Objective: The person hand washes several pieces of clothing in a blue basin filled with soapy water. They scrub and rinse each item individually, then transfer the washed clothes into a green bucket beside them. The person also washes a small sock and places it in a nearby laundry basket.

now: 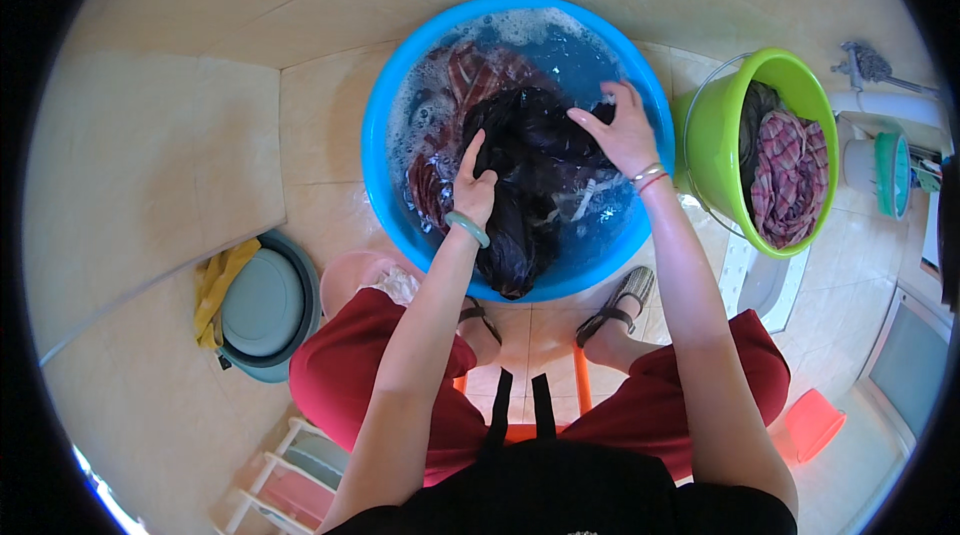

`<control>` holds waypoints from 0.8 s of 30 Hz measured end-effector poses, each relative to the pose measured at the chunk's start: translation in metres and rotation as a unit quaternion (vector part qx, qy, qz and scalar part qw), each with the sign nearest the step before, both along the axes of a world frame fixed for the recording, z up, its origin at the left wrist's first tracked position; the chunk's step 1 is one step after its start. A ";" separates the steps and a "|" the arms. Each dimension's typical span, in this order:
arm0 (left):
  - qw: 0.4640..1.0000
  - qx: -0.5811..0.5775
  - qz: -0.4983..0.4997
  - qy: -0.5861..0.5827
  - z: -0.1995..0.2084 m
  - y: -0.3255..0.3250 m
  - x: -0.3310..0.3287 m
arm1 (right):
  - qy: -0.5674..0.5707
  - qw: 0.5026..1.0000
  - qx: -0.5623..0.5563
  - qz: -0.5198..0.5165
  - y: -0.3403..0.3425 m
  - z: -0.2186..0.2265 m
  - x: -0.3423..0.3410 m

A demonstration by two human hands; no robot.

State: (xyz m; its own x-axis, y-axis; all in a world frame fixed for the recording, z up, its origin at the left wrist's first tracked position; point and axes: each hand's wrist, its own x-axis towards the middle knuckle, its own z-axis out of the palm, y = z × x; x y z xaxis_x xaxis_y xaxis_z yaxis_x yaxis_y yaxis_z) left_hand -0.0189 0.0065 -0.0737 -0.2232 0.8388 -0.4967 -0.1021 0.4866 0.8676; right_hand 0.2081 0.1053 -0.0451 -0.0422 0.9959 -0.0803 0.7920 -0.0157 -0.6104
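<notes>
A big round blue basin [377,140] of sudsy water holds wet laundry. Across its middle lies a dark, almost black garment [530,140]. Beneath and left of that shows a reddish-brown checked cloth [485,72], partly under water. My left hand [474,192], with a pale green bangle at the wrist, rests at the dark garment's left side, index finger stretched out and thumb apart; its other fingers are hard to see. At the garment's right end my right hand [628,138] is open, thumb and fingers spread around a dark fold without visibly closing on it.
To the right stands a lime green bucket [712,140] holding pink plaid and dark cloth. Behind my left knee is a pink basin [350,273]. Grey-green basins [262,300] with a yellow cloth [222,285] lean at the left wall. An orange-red bucket [815,425] sits lower right.
</notes>
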 end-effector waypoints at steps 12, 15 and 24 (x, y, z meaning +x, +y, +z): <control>0.995 -0.048 0.064 -0.066 -0.023 0.006 0.018 | -0.098 0.985 -0.131 0.055 -0.017 -0.111 -0.040; 0.975 -0.051 0.112 -0.183 -0.002 0.013 0.021 | 0.022 0.997 0.068 0.038 -0.026 -0.066 -0.054; 0.825 -0.036 0.040 -0.562 0.056 0.042 0.016 | 0.095 0.914 0.225 0.323 -0.088 0.088 -0.072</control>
